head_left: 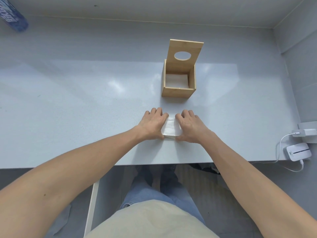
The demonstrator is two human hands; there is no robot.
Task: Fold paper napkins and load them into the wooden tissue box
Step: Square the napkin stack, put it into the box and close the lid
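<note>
The folded paper napkin (171,128) lies on the counter (85,100), near the open wooden tissue box (178,91). The left hand (152,124) and right hand (190,126) each grip a side, fingers curled over it, thumbs apparently under the near edge. Best to align the edges, press the crease flat, then lift it level.

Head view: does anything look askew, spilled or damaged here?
Nothing stands out. The wooden tissue box stands upright with its lid raised and white napkins lying flat inside. The left hand and right hand hold a folded napkin on the table.
</note>
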